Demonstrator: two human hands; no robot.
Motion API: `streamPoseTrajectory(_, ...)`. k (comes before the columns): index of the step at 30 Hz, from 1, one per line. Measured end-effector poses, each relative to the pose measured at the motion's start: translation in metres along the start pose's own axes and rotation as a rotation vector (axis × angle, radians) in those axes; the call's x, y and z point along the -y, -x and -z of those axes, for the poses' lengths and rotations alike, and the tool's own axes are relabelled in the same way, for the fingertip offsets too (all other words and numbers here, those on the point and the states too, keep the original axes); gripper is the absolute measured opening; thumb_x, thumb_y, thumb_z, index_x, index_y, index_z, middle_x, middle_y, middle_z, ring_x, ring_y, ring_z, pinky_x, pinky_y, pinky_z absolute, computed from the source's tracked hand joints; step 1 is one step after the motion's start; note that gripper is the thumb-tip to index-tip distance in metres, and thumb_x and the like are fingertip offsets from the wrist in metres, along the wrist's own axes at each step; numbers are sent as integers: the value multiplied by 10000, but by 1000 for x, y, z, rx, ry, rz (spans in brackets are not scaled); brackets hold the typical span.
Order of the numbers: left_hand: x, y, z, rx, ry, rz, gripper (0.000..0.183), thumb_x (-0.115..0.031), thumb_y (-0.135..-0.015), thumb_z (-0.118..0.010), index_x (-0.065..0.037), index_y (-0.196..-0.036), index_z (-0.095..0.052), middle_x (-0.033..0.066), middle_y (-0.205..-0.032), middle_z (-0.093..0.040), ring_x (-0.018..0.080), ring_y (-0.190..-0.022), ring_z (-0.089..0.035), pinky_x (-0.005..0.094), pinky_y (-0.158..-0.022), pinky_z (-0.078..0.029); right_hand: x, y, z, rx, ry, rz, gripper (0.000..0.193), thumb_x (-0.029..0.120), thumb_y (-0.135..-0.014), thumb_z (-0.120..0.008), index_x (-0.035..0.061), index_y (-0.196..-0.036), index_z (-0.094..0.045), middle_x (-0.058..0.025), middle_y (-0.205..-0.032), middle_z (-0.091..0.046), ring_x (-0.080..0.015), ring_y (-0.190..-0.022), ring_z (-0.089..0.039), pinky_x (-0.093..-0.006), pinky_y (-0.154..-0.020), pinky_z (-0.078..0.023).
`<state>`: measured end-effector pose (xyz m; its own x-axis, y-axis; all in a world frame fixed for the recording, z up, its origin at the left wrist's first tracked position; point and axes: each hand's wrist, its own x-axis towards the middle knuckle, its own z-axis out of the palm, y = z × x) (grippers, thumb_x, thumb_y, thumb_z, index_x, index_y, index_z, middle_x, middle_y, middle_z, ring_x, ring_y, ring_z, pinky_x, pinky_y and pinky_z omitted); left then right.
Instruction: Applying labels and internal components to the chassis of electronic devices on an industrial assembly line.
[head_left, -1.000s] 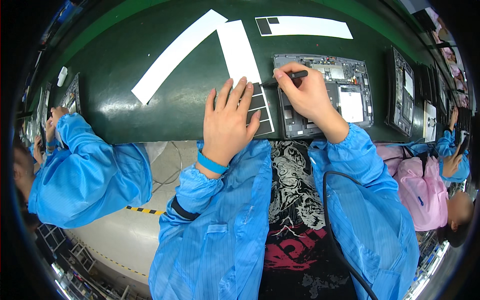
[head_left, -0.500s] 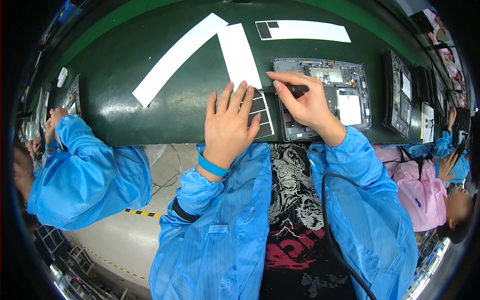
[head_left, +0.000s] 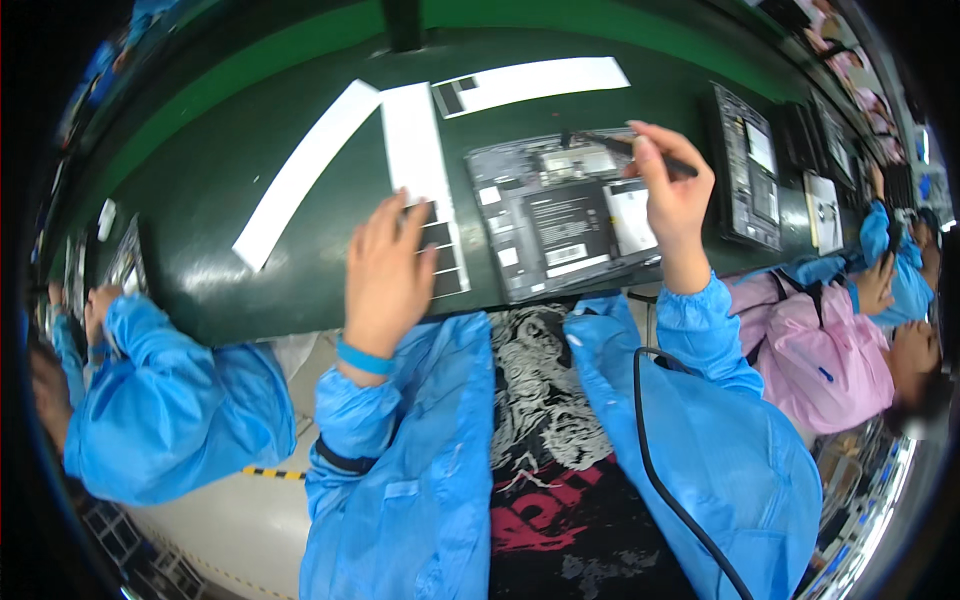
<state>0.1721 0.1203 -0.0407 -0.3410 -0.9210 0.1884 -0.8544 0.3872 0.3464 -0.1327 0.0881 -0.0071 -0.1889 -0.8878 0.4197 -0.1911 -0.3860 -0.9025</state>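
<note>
Left hand (head_left: 385, 275) lies flat, fingers spread, on the white label strip (head_left: 420, 170) at the green bench's (head_left: 210, 220) near edge. Right hand (head_left: 675, 195) pinches a dark pen-like tool (head_left: 625, 147), tip over the opened tablet (head_left: 565, 215) just beside the strip.

One view only here, from a fisheye camera worn on the person's head, the left of a side-by-side pair, aimed steeply down over the chest at the green worktable (head_left: 250, 200). It sits close: the blue-sleeved forearms rise from the lower edge, the left hand (head_left: 385, 275) and right hand (head_left: 672, 195) land mid-frame. The table's far edge bows into an arc and the corners go black at the rim. The wide lens also catches a neighbour's sleeve (head_left: 160, 410) at the left and another worker in pink (head_left: 820, 350) at the right. No second view shares the scene.
</note>
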Motion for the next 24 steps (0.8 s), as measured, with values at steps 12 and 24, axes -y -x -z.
streamPoseTrajectory(12,-143,-89,-44,51,454,-290,398,-207,-854,-623,-1,-1190,-569,178,-1225,-562,382,-1141,-527,424,-978,-421,-74,-33,82,-197,-234,-290,313,142,-908,-664,-34,-1110,-503,-14,-561,-536,-52,-449,-411,-214,-413,-282)
streamPoseTrajectory(24,-173,-107,-75,38,343,-367,372,-193,-825,-633,-28,-1157,-608,121,-1292,-542,329,-1134,-509,437,-959,-408,-75,-38,98,-120,-346,-403,313,78,-906,-644,-61,-1135,-482,11,-595,-480,-46,-446,-362,-218,-414,-262)
